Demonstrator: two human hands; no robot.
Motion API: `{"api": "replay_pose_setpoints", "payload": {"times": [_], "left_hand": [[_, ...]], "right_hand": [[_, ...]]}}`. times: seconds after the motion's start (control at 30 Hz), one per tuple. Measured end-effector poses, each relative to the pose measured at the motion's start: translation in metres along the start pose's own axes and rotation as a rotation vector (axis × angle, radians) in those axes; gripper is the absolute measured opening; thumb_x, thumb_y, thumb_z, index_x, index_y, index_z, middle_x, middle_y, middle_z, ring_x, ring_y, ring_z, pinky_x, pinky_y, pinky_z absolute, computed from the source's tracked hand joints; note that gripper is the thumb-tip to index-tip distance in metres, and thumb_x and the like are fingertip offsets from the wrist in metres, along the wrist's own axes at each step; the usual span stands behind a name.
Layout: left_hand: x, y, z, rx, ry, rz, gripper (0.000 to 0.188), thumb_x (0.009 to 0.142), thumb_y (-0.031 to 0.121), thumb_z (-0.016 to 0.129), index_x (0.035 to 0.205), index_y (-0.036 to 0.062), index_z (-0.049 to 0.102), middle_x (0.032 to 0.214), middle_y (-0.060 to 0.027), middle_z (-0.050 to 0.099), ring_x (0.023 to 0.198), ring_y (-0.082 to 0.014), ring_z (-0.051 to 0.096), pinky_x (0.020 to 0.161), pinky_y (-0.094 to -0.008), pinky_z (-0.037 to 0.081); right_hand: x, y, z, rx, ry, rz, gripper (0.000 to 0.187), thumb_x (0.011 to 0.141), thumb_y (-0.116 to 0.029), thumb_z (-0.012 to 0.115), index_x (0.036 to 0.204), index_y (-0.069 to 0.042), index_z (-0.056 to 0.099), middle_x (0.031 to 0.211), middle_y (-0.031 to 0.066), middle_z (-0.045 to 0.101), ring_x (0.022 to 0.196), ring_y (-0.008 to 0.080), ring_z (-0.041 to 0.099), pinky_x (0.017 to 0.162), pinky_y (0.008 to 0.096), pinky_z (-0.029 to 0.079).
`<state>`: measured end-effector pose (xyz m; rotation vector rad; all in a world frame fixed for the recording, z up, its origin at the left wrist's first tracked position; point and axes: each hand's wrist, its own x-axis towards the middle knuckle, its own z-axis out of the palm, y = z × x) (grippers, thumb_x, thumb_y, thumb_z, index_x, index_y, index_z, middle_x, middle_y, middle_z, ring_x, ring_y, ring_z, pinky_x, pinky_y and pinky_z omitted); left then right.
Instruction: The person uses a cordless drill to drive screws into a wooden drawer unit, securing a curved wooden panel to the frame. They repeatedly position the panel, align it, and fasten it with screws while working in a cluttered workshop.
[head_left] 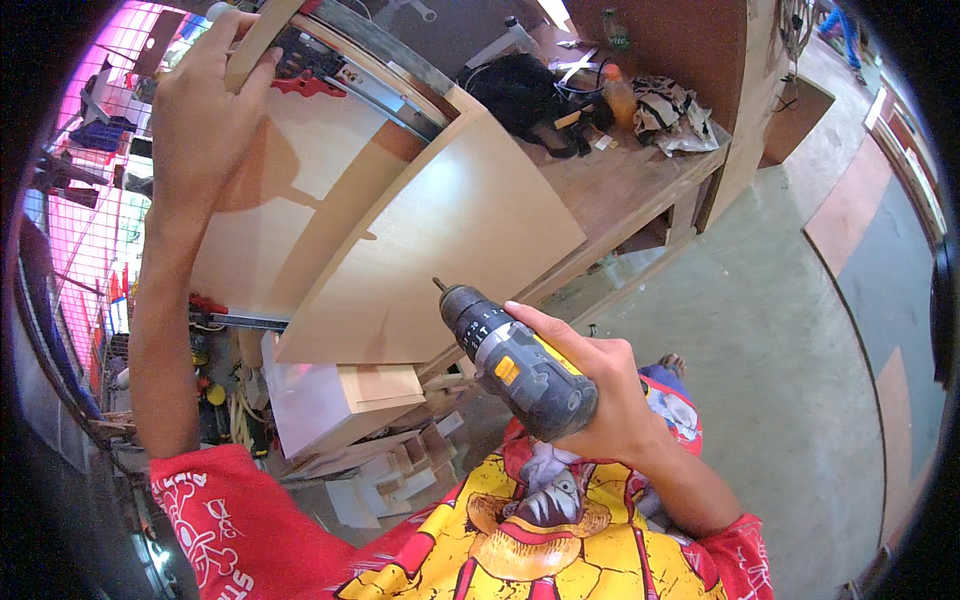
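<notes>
My right hand (612,395) is wrapped round a black and yellow cordless drill (515,365). The drill's bit points up and left, in front of a smooth pale wooden panel (450,225). At the upper left my left hand (205,125) is closed round a narrow wooden strip (257,48), thumb on one side. Beside that hand are a metal drawer slide (392,92) and a red plastic piece (310,86), next to another pale board (305,150). A second metal rail (245,321) shows at the panel's lower left corner.
Behind the panel, a wooden worktop (610,185) carries a black bundle (512,90), an orange bottle (617,95) and crumpled material (670,115). A white-faced box (310,405) and offcuts (400,475) lie below. Wire mesh (85,230) stands left; flat boards (850,205) lie right. A person's leg (845,38) shows far off.
</notes>
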<state>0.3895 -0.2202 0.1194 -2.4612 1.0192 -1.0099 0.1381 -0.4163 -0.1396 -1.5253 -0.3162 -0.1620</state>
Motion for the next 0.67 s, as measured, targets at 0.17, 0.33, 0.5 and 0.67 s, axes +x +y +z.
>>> {"api": "replay_pose_setpoints", "payload": {"times": [0.17, 0.33, 0.5, 0.67], "left_hand": [[0.002, 0.001, 0.004, 0.123, -0.088, -0.026, 0.038, 0.098, 0.026, 0.069, 0.135, 0.0148, 0.065, 0.103, -0.0215, 0.076, 0.1, -0.0419, 0.074, 0.087, -0.05, 0.059], [0.0, -0.016, 0.005, 0.055, -0.063, -0.006, 0.04, 0.101, 0.034, 0.067, 0.135, 0.014, 0.064, 0.104, -0.0241, 0.074, 0.101, -0.045, 0.072, 0.084, -0.0511, 0.056], [-0.003, -0.003, -0.007, 0.076, -0.134, -0.094, 0.042, 0.1, 0.034, 0.069, 0.137, 0.015, 0.064, 0.106, -0.0228, 0.074, 0.1, -0.0443, 0.072, 0.083, -0.0495, 0.057], [-0.031, -0.011, -0.005, -0.109, 0.126, 0.012, 0.053, 0.097, 0.029, 0.075, 0.147, 0.0234, 0.059, 0.133, -0.0148, 0.071, 0.122, -0.0289, 0.07, 0.1, -0.0418, 0.056]], "right_hand": [[0.0, 0.005, 0.005, 0.054, 0.029, 0.017, 0.087, 0.07, -0.008, 0.083, 0.151, -0.008, 0.053, 0.106, 0.0231, 0.075, 0.094, 0.0406, 0.075, 0.082, 0.0388, 0.058], [-0.003, 0.006, 0.004, 0.064, 0.095, 0.038, 0.085, 0.069, -0.008, 0.083, 0.149, -0.008, 0.055, 0.108, 0.023, 0.075, 0.097, 0.0389, 0.077, 0.084, 0.0364, 0.058], [-0.003, -0.001, -0.003, 0.035, 0.188, 0.079, 0.077, 0.069, -0.003, 0.077, 0.144, -0.003, 0.059, 0.11, 0.0154, 0.077, 0.091, 0.0216, 0.076, 0.088, 0.0288, 0.055], [-0.001, 0.009, -0.016, 0.02, 0.304, 0.117, 0.074, 0.071, -0.001, 0.074, 0.144, -0.003, 0.06, 0.12, 0.011, 0.076, 0.097, 0.0182, 0.073, 0.094, 0.0254, 0.052]]}}
